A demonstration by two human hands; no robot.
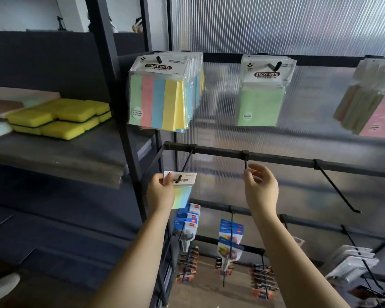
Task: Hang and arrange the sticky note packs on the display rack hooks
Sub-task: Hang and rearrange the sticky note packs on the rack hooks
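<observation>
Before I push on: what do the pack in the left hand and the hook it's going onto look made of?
Sticky note pack: paper pads under a white card header, apparently in clear glossy film like the shiny hung packs. Hook: thin dark rod, probably painted metal, matte, with a rounded dark tip through the header hole. Left hand pinches the header.

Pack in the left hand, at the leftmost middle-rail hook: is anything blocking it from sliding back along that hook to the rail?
Nothing visible. The left hand pinches the sticky note pack with the hook tip already through its hang hole, and the rod behind it up to the rail is bare. The right hand is at the next hook, off to the side.
</observation>
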